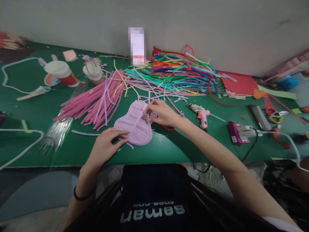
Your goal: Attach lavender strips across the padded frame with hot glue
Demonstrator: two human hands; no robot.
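Note:
A lilac, pear-shaped piece (135, 124) made of pipe cleaners laid side by side lies on the green table (169, 149) in front of me. My left hand (107, 145) rests on its near left edge with fingers pressed down on it. My right hand (162, 112) pinches a lilac pipe cleaner (139, 120) that runs diagonally across the piece, at its upper right end.
Behind the piece lie a heap of pink pipe cleaners (94, 101) and a mixed-colour pile (173, 72). A pink glue gun (201, 114) lies to the right, then a purple device (235, 132) with cables. Paper cups (60, 72) stand at the back left. Red sheets (241, 83) lie at the back right.

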